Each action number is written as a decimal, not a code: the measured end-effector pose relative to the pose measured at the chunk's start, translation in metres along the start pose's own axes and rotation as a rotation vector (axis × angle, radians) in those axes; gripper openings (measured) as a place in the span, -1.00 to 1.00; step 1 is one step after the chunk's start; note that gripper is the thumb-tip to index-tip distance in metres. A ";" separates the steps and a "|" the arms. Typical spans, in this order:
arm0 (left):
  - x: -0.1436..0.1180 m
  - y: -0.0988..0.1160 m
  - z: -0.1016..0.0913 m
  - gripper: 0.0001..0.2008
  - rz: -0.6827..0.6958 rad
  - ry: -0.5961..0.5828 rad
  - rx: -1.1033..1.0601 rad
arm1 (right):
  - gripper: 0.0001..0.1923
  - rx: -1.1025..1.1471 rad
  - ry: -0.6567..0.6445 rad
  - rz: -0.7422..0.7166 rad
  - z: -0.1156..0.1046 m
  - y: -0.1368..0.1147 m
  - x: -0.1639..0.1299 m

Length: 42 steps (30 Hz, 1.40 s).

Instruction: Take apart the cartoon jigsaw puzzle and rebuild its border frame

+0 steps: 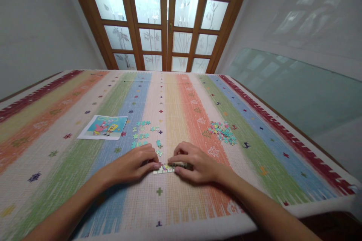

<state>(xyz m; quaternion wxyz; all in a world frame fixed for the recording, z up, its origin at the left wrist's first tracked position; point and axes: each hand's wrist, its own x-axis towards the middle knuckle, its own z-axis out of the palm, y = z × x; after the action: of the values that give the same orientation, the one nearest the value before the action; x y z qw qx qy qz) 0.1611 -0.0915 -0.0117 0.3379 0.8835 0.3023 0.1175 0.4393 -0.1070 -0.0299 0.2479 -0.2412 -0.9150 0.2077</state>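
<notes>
Two hands are pressed on a joined puzzle strip (169, 168) lying left to right on the cloth (85, 180). Its left end is pinched by the left hand (132, 164), its right end covered by the right hand (195, 163). Loose pieces (222, 131) lie beyond, nearer the right.

Dim room, backlit by the frosted glass doors (166, 19); wide-angle edges bend.

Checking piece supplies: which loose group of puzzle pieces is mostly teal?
The scattered pieces beside the picture card, above the left hand. The right-side pile is multicoloured.
</notes>
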 end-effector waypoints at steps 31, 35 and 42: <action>-0.010 -0.040 -0.044 -0.79 -0.221 0.420 0.267 | -0.88 0.127 -0.135 0.145 -0.019 0.021 -0.008; -0.015 -0.064 -0.051 -0.74 -0.331 0.544 0.421 | -0.91 0.106 -0.140 0.147 -0.018 0.021 -0.007; -0.012 -0.082 -0.043 -0.67 -0.344 0.533 0.496 | -0.91 0.080 -0.159 0.157 -0.018 0.021 -0.007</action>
<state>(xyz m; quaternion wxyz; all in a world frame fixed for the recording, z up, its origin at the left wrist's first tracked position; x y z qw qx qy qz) 0.0968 -0.0278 -0.0344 0.0391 0.8134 0.5419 0.2078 0.4611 -0.0894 -0.0284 0.1668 -0.2847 -0.9011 0.2812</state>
